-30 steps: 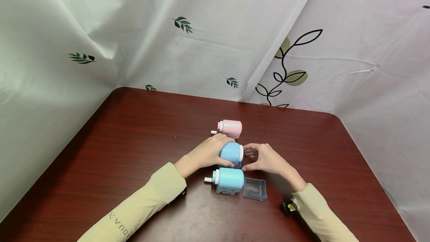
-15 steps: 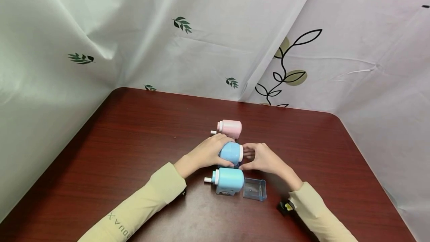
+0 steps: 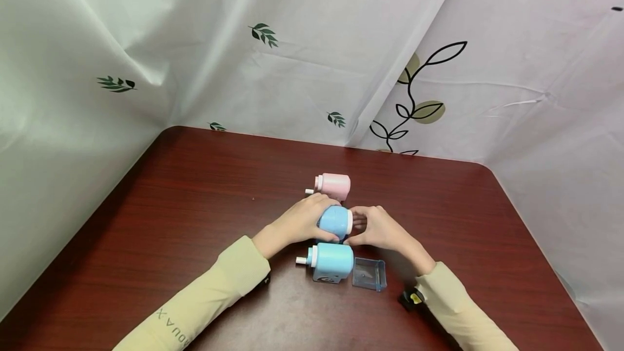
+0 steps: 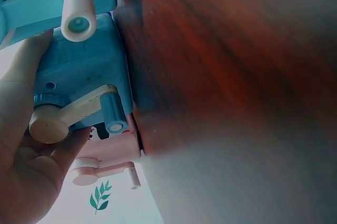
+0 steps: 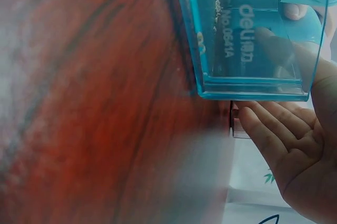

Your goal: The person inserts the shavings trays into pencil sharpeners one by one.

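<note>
A blue crank pencil sharpener (image 3: 333, 221) stands on the table with my left hand (image 3: 306, 218) gripping it from above, thumb on the near side. Its crank handle (image 4: 112, 111) points down in the left wrist view. At its opposite end my right hand (image 3: 382, 230) has thumb and fingers on either side of the sharpener's drawer, which is mostly hidden. A turquoise pencil sharpener (image 3: 335, 260) stands nearer, with a loose clear blue drawer (image 3: 369, 274) beside it. In the right wrist view that clear drawer covers my thumb, and my fingers (image 5: 274, 129) look fairly straight.
A pink pencil sharpener (image 3: 335, 186) stands just behind the blue one. The dark red table (image 3: 219, 177) meets a white patterned curtain (image 3: 292, 69) at the back and sides. A black strap device (image 3: 411, 299) is at my right wrist.
My right hand has moved slightly left, toward the blue sharpener. The dark blue drawer part visible between them earlier has gone almost out of sight. My left hand keeps its grip.
</note>
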Available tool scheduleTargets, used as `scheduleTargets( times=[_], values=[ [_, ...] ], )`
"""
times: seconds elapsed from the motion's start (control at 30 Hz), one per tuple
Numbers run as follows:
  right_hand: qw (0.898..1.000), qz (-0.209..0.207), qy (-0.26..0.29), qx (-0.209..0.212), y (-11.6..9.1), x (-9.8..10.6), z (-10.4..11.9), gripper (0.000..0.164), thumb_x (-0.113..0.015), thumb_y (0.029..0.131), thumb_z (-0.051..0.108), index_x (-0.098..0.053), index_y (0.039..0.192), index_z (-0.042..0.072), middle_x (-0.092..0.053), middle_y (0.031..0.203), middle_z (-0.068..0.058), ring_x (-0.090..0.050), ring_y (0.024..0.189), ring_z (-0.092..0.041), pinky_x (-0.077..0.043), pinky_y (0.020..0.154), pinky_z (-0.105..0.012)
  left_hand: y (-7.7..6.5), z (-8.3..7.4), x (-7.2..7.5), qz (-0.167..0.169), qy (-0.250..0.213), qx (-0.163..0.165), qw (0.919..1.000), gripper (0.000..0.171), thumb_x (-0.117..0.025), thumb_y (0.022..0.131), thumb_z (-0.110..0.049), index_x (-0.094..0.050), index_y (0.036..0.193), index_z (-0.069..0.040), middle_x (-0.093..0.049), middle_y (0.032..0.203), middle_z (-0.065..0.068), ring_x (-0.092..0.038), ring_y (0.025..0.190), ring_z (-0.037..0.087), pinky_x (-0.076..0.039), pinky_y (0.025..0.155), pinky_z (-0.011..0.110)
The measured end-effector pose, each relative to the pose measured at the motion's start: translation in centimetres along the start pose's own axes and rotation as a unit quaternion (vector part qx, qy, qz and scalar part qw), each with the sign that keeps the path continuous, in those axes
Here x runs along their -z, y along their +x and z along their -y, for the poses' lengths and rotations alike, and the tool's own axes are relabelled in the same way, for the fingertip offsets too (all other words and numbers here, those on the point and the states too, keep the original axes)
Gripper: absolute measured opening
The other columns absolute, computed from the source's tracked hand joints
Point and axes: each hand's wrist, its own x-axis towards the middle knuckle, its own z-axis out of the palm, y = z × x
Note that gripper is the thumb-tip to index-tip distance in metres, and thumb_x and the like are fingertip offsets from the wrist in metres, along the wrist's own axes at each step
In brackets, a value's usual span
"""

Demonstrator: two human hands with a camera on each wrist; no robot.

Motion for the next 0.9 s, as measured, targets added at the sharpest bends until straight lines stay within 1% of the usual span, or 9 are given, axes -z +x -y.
scheduleTargets(
  times=[0.37, 0.6, 0.73, 0.9],
  values=[
    [1.0, -0.004, -0.013, 0.007, -0.04, -0.06, 0.15, 0.047, -0.081, 0.065, 0.024, -0.061, 0.104, 0.009, -0.067, 0.096, -0.002, -0.061, 0.085, -0.003, -0.05, 0.073, -0.021, 0.08, -0.11, 0.05, 0.004, 0.005, 0.001, 1.0, 0.066, -0.073, 0.069, -0.05, -0.054, 0.118, -0.011, -0.056, 0.111, 0.002, -0.046, 0.099, 0.013, -0.044, 0.083, 0.031],
    [1.0, -0.009, -0.022, 0.016, 0.03, -0.11, 0.45, 0.044, -0.081, 0.064, 0.023, -0.061, 0.102, 0.011, -0.067, 0.092, 0.001, -0.061, 0.082, -0.002, -0.051, 0.071, -0.022, 0.06, -0.08, 0.01, 0.002, 0.003, 0.001, 1.0, 0.066, -0.073, 0.069, -0.05, -0.054, 0.118, -0.011, -0.056, 0.11, 0.002, -0.046, 0.097, 0.012, -0.044, 0.082, 0.032],
    [0.999, -0.016, -0.043, 0.023, 0.12, -0.19, 0.51, 0.041, -0.082, 0.063, 0.026, -0.061, 0.097, 0.015, -0.066, 0.086, 0.005, -0.06, 0.077, -0.003, -0.05, 0.068, -0.023, 0.09, -0.01, -0.1, 0.0, 0.008, 0.0, 1.0, 0.066, -0.073, 0.069, -0.051, -0.054, 0.118, -0.012, -0.056, 0.11, 0.001, -0.046, 0.097, 0.012, -0.044, 0.082, 0.031],
    [0.997, -0.026, -0.073, 0.031, 0.32, -0.35, 0.41, 0.041, -0.082, 0.061, 0.034, -0.06, 0.092, 0.018, -0.063, 0.08, 0.009, -0.058, 0.07, -0.006, -0.049, 0.063, -0.024, 0.07, 0.04, -0.15, -0.002, 0.008, 0.0, 1.0, 0.066, -0.073, 0.068, -0.05, -0.054, 0.118, -0.012, -0.056, 0.11, 0.001, -0.046, 0.098, 0.012, -0.044, 0.082, 0.031]
  ],
)
